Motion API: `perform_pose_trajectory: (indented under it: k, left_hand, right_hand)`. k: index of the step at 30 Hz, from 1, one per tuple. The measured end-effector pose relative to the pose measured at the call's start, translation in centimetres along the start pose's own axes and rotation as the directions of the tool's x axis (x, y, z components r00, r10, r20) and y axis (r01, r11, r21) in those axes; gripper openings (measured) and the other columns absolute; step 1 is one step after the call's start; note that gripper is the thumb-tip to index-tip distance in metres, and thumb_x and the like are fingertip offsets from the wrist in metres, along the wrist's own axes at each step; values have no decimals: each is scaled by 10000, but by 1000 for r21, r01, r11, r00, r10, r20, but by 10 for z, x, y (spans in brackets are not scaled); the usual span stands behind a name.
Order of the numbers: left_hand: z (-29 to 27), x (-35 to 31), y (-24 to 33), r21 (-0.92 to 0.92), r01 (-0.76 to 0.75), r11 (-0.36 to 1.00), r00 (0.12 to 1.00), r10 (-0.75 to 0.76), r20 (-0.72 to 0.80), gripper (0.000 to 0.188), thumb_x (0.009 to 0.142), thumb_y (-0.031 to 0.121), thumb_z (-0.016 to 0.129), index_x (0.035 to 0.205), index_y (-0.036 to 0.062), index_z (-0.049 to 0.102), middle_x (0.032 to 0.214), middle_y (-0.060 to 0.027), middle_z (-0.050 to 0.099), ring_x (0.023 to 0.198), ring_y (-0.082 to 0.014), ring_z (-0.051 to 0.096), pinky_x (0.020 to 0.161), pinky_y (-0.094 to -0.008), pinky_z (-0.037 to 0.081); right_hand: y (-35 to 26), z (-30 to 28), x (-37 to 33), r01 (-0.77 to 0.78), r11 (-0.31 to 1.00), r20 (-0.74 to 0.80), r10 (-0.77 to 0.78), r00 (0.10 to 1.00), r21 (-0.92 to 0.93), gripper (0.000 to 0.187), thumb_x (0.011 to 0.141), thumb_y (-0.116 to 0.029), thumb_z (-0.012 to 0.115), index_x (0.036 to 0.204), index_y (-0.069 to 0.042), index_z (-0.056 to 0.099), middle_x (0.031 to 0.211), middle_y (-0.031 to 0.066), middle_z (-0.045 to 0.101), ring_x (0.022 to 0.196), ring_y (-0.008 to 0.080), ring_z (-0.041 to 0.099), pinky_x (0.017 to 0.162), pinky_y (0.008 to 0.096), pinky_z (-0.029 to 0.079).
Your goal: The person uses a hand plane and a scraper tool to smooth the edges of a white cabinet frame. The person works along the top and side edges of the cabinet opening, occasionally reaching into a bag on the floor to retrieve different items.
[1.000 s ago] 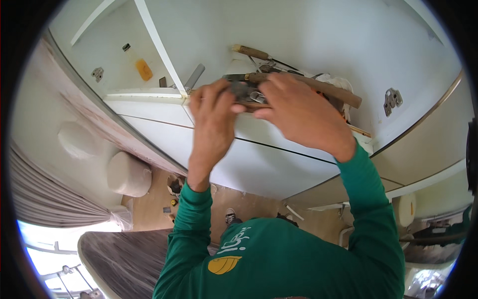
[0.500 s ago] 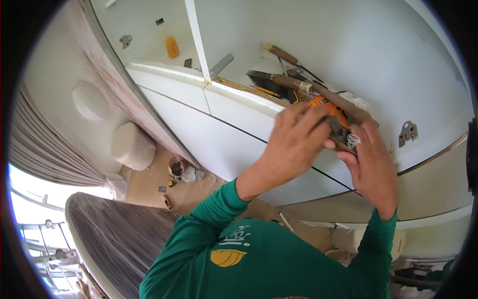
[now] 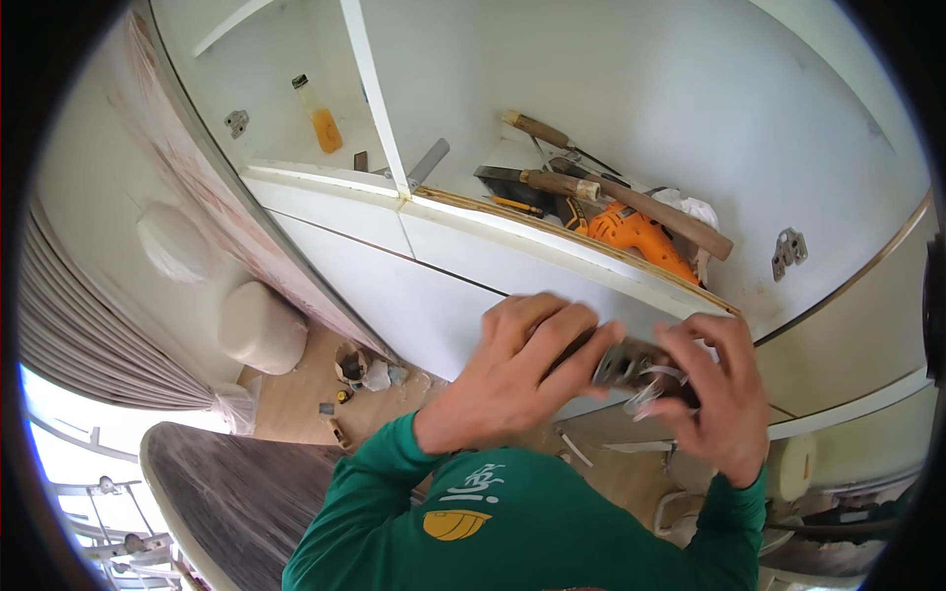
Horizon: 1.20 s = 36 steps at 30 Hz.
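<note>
In front of the cabinet, both hands are round a small dark hand plane (image 3: 623, 365). My left hand (image 3: 522, 360) grips one end of it, with its fingers bent over the top. At the other end my right hand (image 3: 724, 394) holds on with thumb and fingers. Pale curled shavings (image 3: 647, 396) stick out of the plane beside my right thumb. My palms and fingers hide much of the plane's body. Beyond my hands, an orange power tool (image 3: 636, 236) lies on the cabinet floor, next to a wooden-handled hammer (image 3: 680, 222).
Chisel-like tools with wooden handles (image 3: 537, 128) and a yellow pencil (image 3: 514, 205) lie in the cabinet. A bottle of orange liquid (image 3: 323, 128) stands in the left compartment. Metal hinges (image 3: 788, 253) are on the walls. A plastic-wrapped chair back (image 3: 227, 492) is at lower left.
Both hands have drawn the hand plane back and down, away from the cabinet opening. The orange power tool now shows fully. My view has shifted slightly.
</note>
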<state>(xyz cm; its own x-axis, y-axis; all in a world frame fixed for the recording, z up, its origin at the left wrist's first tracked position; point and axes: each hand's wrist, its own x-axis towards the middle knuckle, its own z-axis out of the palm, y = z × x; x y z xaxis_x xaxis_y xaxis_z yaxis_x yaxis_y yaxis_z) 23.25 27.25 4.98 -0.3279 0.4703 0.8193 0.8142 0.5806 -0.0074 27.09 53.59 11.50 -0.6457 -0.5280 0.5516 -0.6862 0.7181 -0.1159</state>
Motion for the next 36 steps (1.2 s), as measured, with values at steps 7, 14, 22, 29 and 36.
perform_pose_trajectory:
  k: [7, 14, 22, 29, 36]
  left_hand:
    - [-64, -52, -25, 188, 76, 979, 994, -90, 67, 590, 959, 492, 784, 1305, 15, 757, 1271, -130, 666, 1142, -358, 600, 968, -496, 512]
    - [-94, -93, -63, 250, 283, 926, 955, -296, 15, 653, 826, 341, 874, 1382, 31, 727, 1330, -120, 648, 1226, -379, 571, 1026, -511, 492]
    - [-103, -74, -90, 372, 270, 888, 963, -255, -88, 605, 919, 410, 812, 1378, 29, 712, 1332, -117, 655, 1218, -385, 581, 1051, -512, 467]
    - [-87, -41, -122, 361, 268, 893, 963, -236, -131, 543, 923, 321, 840, 1354, 20, 703, 1332, -129, 652, 1234, -397, 572, 1076, -516, 444]
    - [-39, -21, -128, 254, 376, 891, 927, -359, -109, 345, 1044, 251, 769, 1288, 20, 693, 1404, -181, 619, 1240, -398, 545, 1066, -530, 450]
  right_hand:
    - [-44, 80, 24, 295, 955, -294, -274, 916, 27, 399, 746, -219, 959, 1100, -101, 816, 1128, 28, 730, 914, 216, 675, 810, 382, 525]
    - [-61, 83, 25, 178, 866, 34, -218, 975, 467, 242, 822, -127, 876, 1045, -90, 789, 1057, 19, 729, 946, 202, 673, 822, 369, 519]
    - [-49, 64, 49, 205, 959, 278, -254, 926, 193, 242, 861, -150, 865, 1006, -68, 689, 1113, 81, 636, 1074, 278, 628, 853, 424, 499]
    - [-41, 67, 110, 222, 975, -65, -220, 973, 17, 444, 956, -357, 820, 1212, -52, 623, 1148, 103, 622, 1070, 355, 636, 899, 495, 513]
    - [13, 117, 179, 250, 964, 124, -239, 963, -87, 512, 1123, -503, 611, 1246, -7, 642, 1179, 177, 653, 1098, 375, 691, 923, 496, 587]
